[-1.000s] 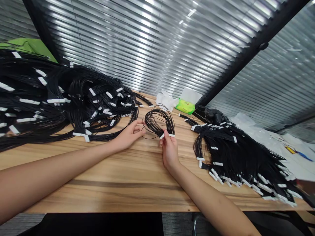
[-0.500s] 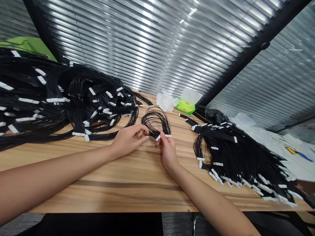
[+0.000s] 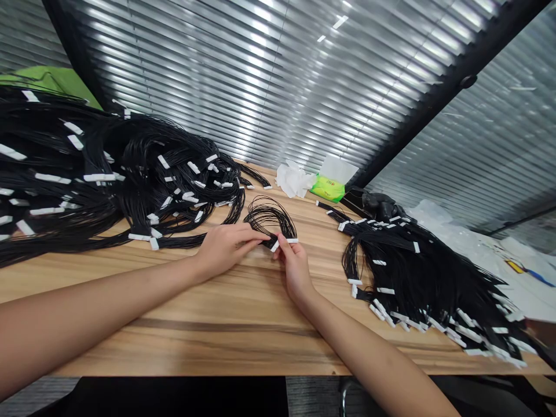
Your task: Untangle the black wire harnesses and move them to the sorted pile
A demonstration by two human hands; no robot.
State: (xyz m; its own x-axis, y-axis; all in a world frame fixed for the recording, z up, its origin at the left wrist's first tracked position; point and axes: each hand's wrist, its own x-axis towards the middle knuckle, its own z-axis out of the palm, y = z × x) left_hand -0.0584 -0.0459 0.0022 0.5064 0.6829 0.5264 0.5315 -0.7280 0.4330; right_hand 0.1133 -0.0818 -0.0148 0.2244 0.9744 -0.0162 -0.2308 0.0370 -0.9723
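Observation:
A small looped bundle of thin black wires with white connectors at its ends arches over the wooden table in the middle. My right hand pinches the bundle's ends by the white connectors. My left hand is closed too, its fingers gripping the wires just left of the right hand's fingertips.
A big heap of black wire bundles with white connectors covers the table's left. A second pile lies at the right. At the back sit crumpled white tissue, a green tissue pack and a black object. Blinds rise behind.
The wire loop has come down and a little to the left, closer to the table. My left hand has slid right along the wires until it meets my right hand.

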